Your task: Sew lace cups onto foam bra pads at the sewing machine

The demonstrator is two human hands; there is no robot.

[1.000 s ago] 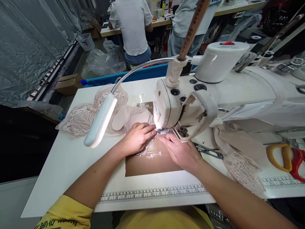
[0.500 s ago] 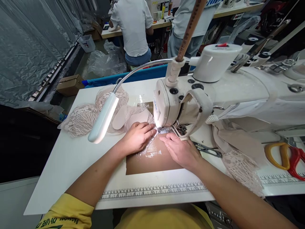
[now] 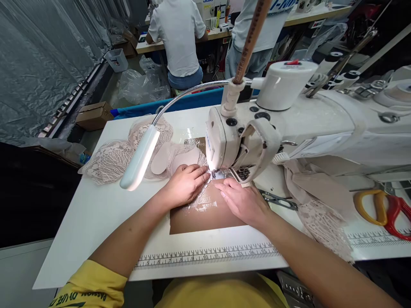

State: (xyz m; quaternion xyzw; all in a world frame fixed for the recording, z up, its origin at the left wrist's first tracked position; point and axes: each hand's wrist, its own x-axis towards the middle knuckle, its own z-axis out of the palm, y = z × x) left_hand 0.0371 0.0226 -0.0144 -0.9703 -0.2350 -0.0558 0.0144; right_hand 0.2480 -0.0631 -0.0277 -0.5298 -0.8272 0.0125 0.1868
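Note:
My left hand [image 3: 185, 185] lies flat on pale pink lace fabric [image 3: 187, 159], fingers stretched toward the presser foot [image 3: 215, 174] of a white sewing machine [image 3: 221, 139]. Just right of the foot, my right hand [image 3: 241, 197] is closed, thumb and fingers pressed together. What they hold, if anything, is hidden. Beneath both hands is a brown sheet [image 3: 205, 220] with shiny clear tape on it. Flat pale oval pieces [image 3: 161, 160] rest among the lace. Dark metal thread snips [image 3: 278, 200] lie beside my right wrist.
A white lamp [image 3: 140, 158] on a bent metal neck hangs over the table's left half. More lace [image 3: 324, 222] lies at the right, near scissors with yellow and red handles [image 3: 370, 207]. A printed ruler [image 3: 205, 256] runs along the front edge. Two people work behind.
Both hands stay in nearly the same place at the presser foot. The view has shifted slightly, so the machine and scissors appear a little further left.

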